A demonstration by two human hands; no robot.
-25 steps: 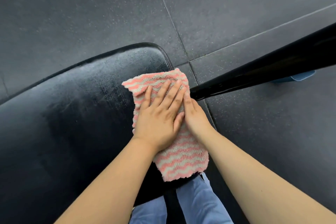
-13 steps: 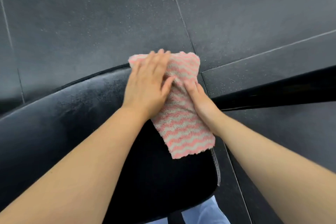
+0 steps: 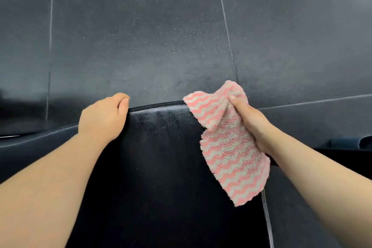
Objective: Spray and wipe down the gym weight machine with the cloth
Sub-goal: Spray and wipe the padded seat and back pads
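The black padded seat (image 3: 161, 167) of the weight machine fills the lower middle of the head view, its far edge faintly streaked. My right hand (image 3: 249, 123) grips the pink-and-white wavy-striped cloth (image 3: 229, 153) by its upper part, and the rest of the cloth hangs over the pad's right edge. My left hand (image 3: 102, 119) has its fingers curled over the pad's far left corner. No spray bottle is in view.
Dark speckled rubber floor tiles (image 3: 141, 36) with pale seams lie beyond the pad. A black machine bar (image 3: 342, 155) runs off to the right behind my right forearm, with a blue object (image 3: 346, 142) on the floor near it.
My left hand has come off the cloth and moved left to the pad's far corner. My right hand now holds the cloth bunched, lifted at the pad's right edge. The view has tilted up.
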